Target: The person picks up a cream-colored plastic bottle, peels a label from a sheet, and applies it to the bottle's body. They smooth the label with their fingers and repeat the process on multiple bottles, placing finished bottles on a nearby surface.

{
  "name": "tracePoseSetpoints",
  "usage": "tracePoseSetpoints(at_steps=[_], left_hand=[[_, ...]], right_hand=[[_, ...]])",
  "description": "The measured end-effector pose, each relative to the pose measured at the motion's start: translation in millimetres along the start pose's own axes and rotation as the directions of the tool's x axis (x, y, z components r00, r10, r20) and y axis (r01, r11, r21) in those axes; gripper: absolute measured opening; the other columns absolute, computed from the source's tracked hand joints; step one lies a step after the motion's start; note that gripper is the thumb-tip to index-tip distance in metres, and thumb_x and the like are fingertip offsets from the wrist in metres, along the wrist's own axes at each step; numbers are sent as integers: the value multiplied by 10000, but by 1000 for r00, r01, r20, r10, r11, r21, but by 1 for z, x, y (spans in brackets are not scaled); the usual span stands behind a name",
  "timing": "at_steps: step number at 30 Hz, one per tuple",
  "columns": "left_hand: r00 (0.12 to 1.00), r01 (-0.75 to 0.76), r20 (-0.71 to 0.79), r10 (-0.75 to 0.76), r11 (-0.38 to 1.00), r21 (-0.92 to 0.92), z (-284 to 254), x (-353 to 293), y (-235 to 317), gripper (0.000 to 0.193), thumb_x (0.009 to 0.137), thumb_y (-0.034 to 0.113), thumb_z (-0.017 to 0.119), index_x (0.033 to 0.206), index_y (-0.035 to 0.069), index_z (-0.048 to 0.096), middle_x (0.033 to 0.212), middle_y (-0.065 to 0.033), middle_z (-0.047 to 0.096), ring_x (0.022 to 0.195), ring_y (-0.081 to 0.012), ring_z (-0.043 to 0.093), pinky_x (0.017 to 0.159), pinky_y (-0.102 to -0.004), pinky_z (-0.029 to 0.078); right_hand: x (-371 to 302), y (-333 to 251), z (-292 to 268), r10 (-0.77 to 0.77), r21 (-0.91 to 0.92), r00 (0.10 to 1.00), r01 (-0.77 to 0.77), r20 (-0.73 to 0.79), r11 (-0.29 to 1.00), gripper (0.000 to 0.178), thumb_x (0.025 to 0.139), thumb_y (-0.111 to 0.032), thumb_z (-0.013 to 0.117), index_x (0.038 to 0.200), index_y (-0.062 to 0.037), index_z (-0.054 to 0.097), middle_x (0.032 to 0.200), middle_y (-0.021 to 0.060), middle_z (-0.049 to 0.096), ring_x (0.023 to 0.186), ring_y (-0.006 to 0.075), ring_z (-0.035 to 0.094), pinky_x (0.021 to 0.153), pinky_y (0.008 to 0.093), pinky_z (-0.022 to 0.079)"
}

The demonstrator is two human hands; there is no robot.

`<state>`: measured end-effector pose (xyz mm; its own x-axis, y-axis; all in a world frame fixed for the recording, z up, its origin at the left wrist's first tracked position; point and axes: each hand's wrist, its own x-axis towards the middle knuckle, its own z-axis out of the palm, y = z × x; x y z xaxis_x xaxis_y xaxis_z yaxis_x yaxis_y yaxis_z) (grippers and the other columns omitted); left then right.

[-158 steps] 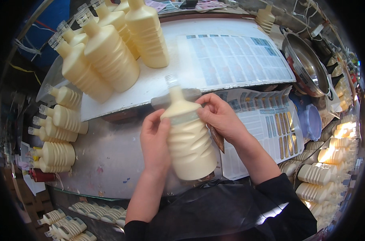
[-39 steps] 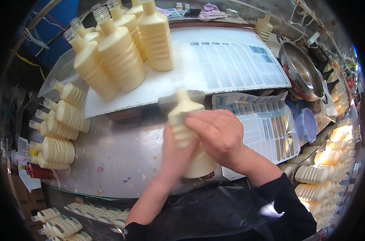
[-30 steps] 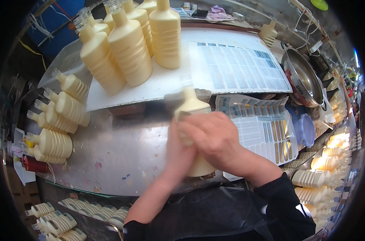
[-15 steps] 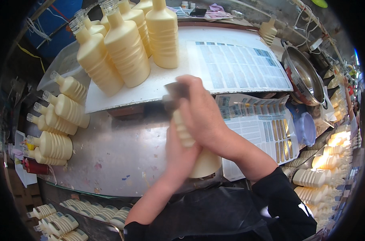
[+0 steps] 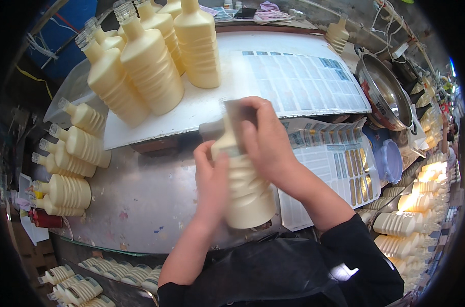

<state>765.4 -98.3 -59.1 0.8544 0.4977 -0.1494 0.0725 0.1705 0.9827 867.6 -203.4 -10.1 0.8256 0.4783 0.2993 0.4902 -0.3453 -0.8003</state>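
Observation:
A cream plastic bottle (image 5: 249,200) with a ribbed middle stands at the table's front edge, its neck leaning slightly away. My left hand (image 5: 210,171) is closed round its left side, thumb near the shoulder. A greyish label strip (image 5: 231,151) lies across the bottle just below the shoulder. Beside the neck, my right hand (image 5: 266,135) grips a flat dark scraper-like piece (image 5: 235,118), blurred by motion; its edge hides part of the neck.
Several upright cream bottles (image 5: 196,48) stand on the white board (image 5: 202,110), beside a label sheet (image 5: 304,82). More label sheets (image 5: 319,179) lie at the right, near a metal pan (image 5: 383,89) and a lilac basin (image 5: 391,161). Bottles (image 5: 86,146) lie along the left edge.
My left hand has moved up and left from the bottle's lower part to its shoulder. The right hand has shifted slightly, turning the dark piece more upright; the label strip now shows.

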Motion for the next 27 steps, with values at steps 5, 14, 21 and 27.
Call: tracePoseSetpoints(at_steps=[5, 14, 21, 27], left_hand=[[998, -62, 13, 64, 991, -116, 1, 0, -11, 387, 1065, 246, 513, 1371, 32, 409, 1271, -142, 544, 1148, -179, 537, 1012, -344, 448], [996, 51, 81, -42, 991, -121, 0, 5, -3, 401, 1075, 281, 521, 1364, 28, 405, 1278, -128, 547, 1130, -167, 547, 991, -327, 466], [996, 38, 87, -19, 976, -214, -1, 5, -14, 393, 1089, 302, 494, 1370, 39, 414, 1263, -115, 563, 1097, -160, 564, 958, -319, 487], [995, 70, 85, -45, 946, -317, -6, 3, -12, 398, 1102, 308, 451, 1382, 25, 443, 1275, -127, 588, 1132, -179, 596, 987, -337, 500]], right_hand=[[-16, 56, -13, 25, 67, 995, -18, -96, 998, 408, 997, -118, 480, 1382, 11, 443, 1358, 235, 544, 1260, 389, 550, 1094, 431, 414], [-7, 51, -18, -57, 146, 989, 77, -137, 986, 365, 1001, -49, 530, 1358, 0, 474, 1266, 140, 572, 1178, 234, 564, 1040, 345, 441], [-13, 66, -8, 48, 132, 990, -29, -136, 991, 406, 973, -66, 514, 1364, 25, 461, 1339, 241, 545, 1289, 386, 527, 1107, 420, 405], [-10, 61, -17, -78, 12, 981, 81, -176, 997, 368, 1001, -44, 529, 1362, -1, 470, 1281, 149, 568, 1166, 237, 577, 1023, 352, 454]])
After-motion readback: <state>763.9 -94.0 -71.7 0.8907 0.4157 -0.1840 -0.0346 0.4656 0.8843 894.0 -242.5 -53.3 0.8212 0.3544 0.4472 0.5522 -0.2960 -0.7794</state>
